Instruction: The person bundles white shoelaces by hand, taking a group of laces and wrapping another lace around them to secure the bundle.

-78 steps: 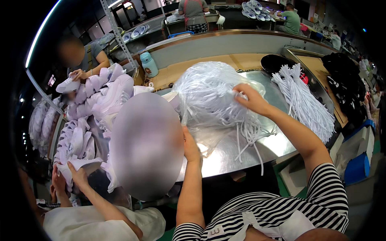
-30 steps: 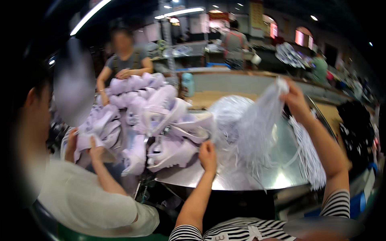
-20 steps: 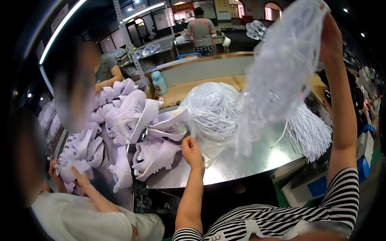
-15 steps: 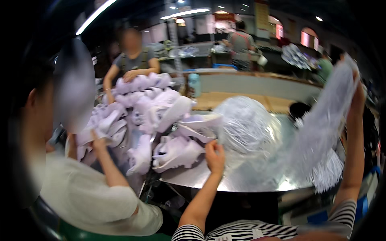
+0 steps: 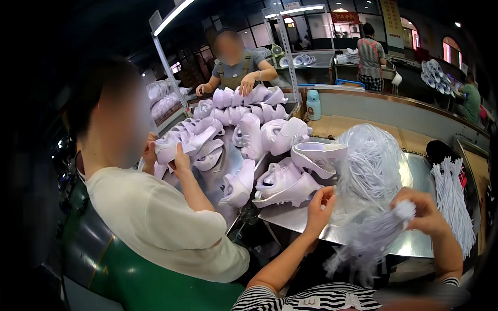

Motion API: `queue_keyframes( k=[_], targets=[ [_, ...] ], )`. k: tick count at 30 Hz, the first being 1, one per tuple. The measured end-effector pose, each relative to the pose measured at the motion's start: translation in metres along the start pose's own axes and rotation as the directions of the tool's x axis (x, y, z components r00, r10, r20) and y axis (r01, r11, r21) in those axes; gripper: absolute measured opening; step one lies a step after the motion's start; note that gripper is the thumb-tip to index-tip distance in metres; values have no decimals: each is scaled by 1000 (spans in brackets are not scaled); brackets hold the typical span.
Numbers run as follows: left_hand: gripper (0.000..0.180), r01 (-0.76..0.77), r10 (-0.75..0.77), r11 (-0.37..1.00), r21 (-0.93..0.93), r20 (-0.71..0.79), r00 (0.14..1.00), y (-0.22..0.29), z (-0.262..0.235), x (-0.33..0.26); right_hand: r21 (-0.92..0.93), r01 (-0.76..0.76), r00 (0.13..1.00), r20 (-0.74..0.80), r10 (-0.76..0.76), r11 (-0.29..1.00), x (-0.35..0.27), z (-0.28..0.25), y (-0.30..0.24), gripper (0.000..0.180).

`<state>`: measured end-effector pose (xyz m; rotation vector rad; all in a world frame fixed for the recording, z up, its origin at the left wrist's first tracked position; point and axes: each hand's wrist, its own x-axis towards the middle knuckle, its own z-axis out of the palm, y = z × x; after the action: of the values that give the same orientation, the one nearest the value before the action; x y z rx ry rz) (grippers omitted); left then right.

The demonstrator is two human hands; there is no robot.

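Note:
My right hand (image 5: 426,211) grips one end of a bundle of white shoelaces (image 5: 371,236); the loose ends hang down to the left, blurred, over the table's front edge. My left hand (image 5: 319,210) is closed, thumb and fingers pressed together, at the near left side of a clear plastic bag. Whatever those fingers hold, if anything, cannot be made out. White laces (image 5: 368,168) fill the bag (image 5: 399,155) on the metal table (image 5: 415,243). Pale lilac sneakers (image 5: 285,186) lie just left of the bag.
Another bundle of white laces (image 5: 454,199) hangs at the right, beside a black round object (image 5: 441,151). A light blue bottle (image 5: 313,105) stands behind. At left a person in a cream shirt (image 5: 150,217) handles a sneaker (image 5: 171,147); another person (image 5: 238,70) reaches over rows of shoes.
My right hand has come down from high at the right, bringing the shoelace bundle low in front of me. My view has turned left. The person across has lifted one hand off the shoes.

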<state>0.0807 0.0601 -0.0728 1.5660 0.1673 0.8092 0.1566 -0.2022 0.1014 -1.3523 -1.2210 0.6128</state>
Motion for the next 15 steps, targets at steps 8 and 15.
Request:
queue_keyframes(
  k=[8,15],
  targets=[
    [36,94,-6,975,-200,400,916,62,-4,-20,87,-116,979,176,99,989,18,33,75,52],
    [63,27,114,973,-230,577,808,76,5,-16,391,-66,996,79,38,918,29,45,91,54]
  ],
)
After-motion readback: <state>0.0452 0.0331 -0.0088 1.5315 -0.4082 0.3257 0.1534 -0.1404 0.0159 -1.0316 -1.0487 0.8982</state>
